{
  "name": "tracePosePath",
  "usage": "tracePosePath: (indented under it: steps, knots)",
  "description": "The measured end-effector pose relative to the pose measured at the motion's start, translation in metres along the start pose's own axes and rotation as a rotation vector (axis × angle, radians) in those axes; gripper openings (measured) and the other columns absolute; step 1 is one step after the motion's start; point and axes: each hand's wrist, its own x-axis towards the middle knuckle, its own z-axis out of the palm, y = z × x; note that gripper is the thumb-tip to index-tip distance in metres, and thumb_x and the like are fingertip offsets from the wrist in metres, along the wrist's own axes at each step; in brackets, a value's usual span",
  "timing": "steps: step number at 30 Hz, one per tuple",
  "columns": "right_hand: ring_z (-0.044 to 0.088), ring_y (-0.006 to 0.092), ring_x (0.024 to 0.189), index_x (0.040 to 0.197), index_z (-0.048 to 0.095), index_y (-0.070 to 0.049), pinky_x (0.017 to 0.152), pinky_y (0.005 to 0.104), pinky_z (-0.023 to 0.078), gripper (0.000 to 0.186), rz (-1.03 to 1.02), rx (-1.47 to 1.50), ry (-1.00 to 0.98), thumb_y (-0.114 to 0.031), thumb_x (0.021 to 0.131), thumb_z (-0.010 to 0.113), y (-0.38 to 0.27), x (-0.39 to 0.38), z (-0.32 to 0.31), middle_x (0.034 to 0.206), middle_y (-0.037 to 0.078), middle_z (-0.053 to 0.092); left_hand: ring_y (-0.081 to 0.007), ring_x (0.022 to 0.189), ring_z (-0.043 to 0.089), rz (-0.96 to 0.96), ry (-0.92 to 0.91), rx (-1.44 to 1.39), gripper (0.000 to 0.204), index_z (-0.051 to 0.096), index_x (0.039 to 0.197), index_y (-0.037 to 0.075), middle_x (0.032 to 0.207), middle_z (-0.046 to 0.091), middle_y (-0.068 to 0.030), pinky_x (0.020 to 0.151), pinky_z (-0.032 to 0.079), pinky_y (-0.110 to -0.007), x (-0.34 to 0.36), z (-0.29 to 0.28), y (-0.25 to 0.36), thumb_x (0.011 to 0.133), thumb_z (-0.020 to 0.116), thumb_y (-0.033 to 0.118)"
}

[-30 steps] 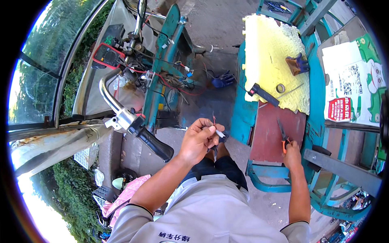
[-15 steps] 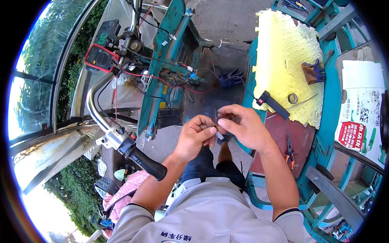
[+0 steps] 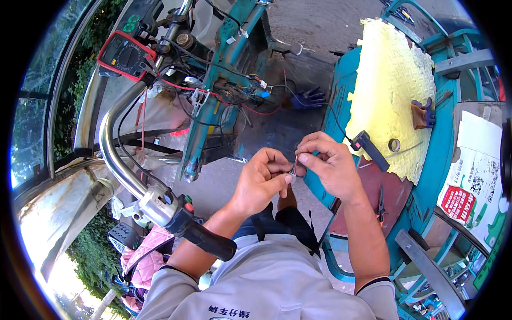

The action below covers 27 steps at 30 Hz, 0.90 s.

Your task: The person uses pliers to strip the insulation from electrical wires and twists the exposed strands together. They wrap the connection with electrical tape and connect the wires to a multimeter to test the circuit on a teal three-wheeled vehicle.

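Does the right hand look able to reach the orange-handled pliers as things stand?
Probably yes: the right hand is occupied with a thin wire, but the pliers lie near its forearm, apparently uncovered.

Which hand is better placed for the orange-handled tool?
Right hand, likely: the tool lies beside its forearm, on the red board; the left hand is farther off. Both are occupied.

Thin reddish wire (image 3: 296,162), short length showing, near upright, upper end at the pinched fingertips of the right hand (image 3: 329,169), small pale piece (image 3: 293,174) just below, at thumb and fingers of the left hand (image 3: 262,180), mostly covered, exact shape unclear
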Motion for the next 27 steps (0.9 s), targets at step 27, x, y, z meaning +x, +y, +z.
tracePosePath:
  steps: [27]
  knots:
    - [0.063, 0.0303, 0.102, 0.082, 0.069, -0.003, 0.085, 0.0392, 0.051, 0.011, -0.26, -0.644, -0.039, -0.003, 0.074, 0.076, -0.009, 0.026, 0.022, 0.105, 0.01, 0.065, -0.004, 0.062, 0.054, 0.14, 0.271, 0.012, 0.011, 0.057, 0.105, -0.002, 0.103, 0.073, -0.012, 0.053, 0.046, -0.02, 0.021, -0.034, 0.002, 0.096, 0.058, -0.007]
